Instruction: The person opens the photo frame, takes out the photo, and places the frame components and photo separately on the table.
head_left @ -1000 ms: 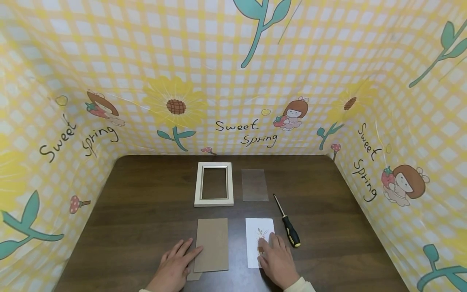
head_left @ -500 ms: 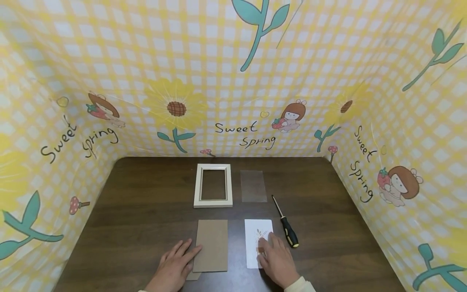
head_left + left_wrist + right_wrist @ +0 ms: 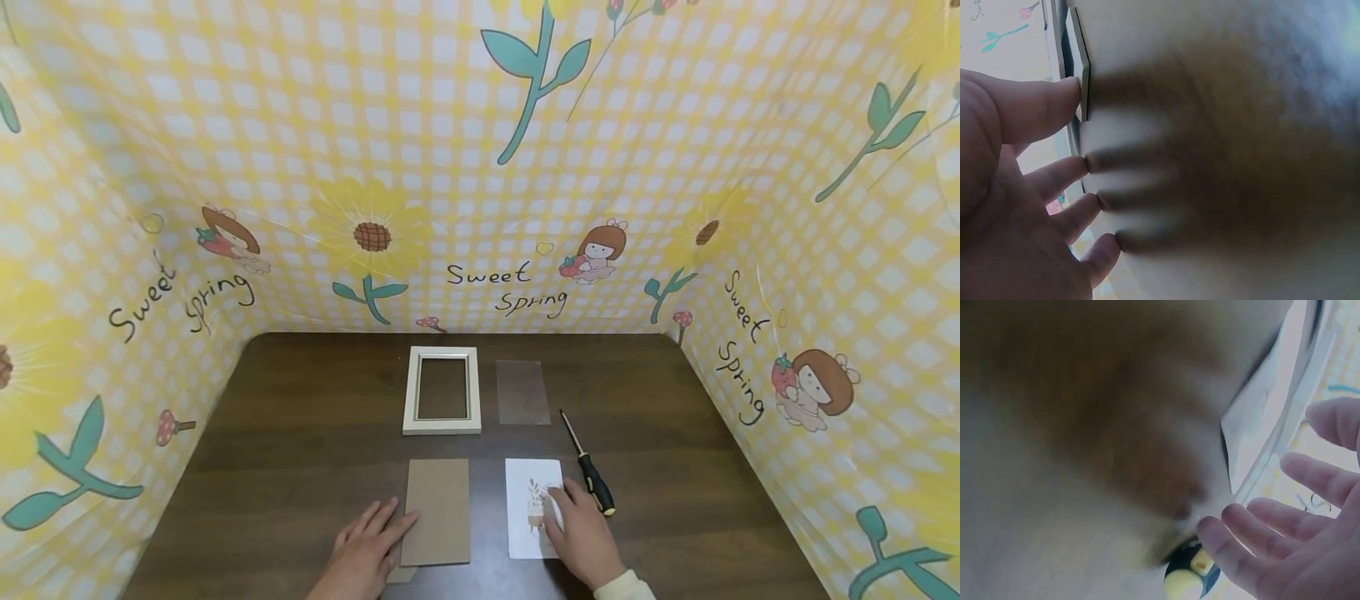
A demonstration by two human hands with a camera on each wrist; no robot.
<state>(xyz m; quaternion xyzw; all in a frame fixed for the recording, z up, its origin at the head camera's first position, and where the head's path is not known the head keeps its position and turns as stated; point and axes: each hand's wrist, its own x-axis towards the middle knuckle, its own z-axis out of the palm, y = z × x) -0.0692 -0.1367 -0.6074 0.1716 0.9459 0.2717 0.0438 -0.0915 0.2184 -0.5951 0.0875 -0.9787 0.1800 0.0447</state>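
Observation:
In the head view my left hand (image 3: pixel 360 546) lies palm down on the table. Its fingers are spread, and the thumb touches the left edge of a brown backing board (image 3: pixel 438 512). A corner of another brown piece (image 3: pixel 402 575) sticks out beneath that board. My right hand (image 3: pixel 587 533) is at the right edge of a white card (image 3: pixel 521 533) printed with a potted plant, covering part of it. In the right wrist view those fingers are extended and loosely spread, with the card (image 3: pixel 1260 415) beyond them. Whether a fingertip touches the card is unclear.
A cream picture frame (image 3: pixel 411 392), its opening bare, lies at the back. To its right is a clear sheet (image 3: pixel 523 393). A black and yellow screwdriver (image 3: pixel 594 483) lies right of the card. A checked cloth (image 3: pixel 480 200) encloses the table's back and sides.
My right hand has shifted slightly right and drawn back from the card's middle, uncovering more of the print. The left hand stays by the backing board. The head view has tilted slightly.

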